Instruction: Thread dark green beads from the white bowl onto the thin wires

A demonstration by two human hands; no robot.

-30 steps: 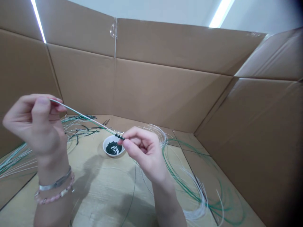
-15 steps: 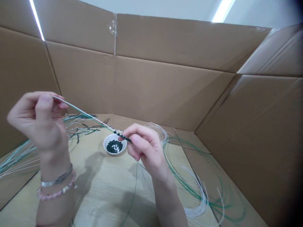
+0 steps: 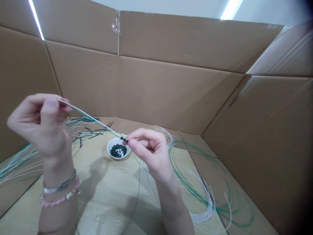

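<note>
My left hand (image 3: pixel 41 125) pinches the upper end of a thin white-and-green wire (image 3: pixel 90 118) between thumb and fingers, holding it up at a slant. The lower end of the wire carries small dark green beads (image 3: pixel 124 139). My right hand (image 3: pixel 149 150) pinches the wire at those beads, with its fingertips covering part of the beaded end. Both hands are above a small white bowl (image 3: pixel 119 157) that holds a heap of loose dark green beads (image 3: pixel 118 150). The beaded end is just above the bowl's far rim, not touching it.
Tall cardboard walls (image 3: pixel 176 94) surround a light wooden tabletop (image 3: pixel 105 195). Loose coils of white and green wire (image 3: pixel 198 192) lie at the right. Beaded wire lengths (image 3: pixel 84 132) and more strands (image 3: pixel 17 166) lie at the left.
My right hand has moved toward the bowl and up the wire, and now covers more of the beads. My left hand has shifted slightly right. The view has tilted a little.
</note>
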